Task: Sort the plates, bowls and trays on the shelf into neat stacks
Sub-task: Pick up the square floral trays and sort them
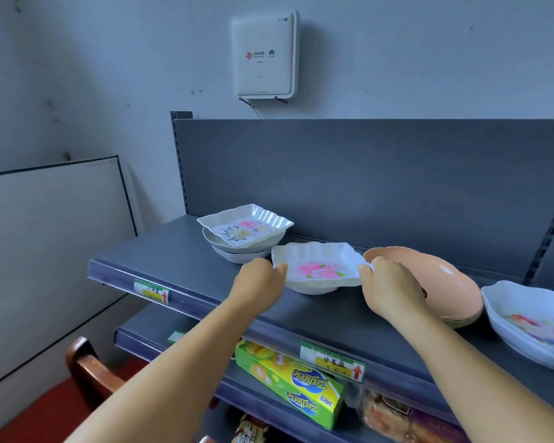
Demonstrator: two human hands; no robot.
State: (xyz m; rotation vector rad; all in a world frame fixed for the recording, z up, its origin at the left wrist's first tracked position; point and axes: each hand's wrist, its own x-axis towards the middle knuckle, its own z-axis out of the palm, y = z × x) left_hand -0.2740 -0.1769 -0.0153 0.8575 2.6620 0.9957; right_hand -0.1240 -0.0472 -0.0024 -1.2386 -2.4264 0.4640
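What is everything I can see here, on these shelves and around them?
Square floral dish: one, white with pink flowers, middle of top shelf, held at both sides, resting on a white bowl.
Dish stack: one square floral dish on two round white bowls, back left of shelf.
Peach plates: a small stack, oval, right of the held dish.
Oval floral dish: one, white, far right.
Shelf: dark grey, with price labels on its edge.
Green box: one, lower shelf.
Wall box: one, white, on the wall above.
Wooden chair: one, brown, lower left.
Left hand: grips the dish's left edge.
Right hand: grips its right edge.
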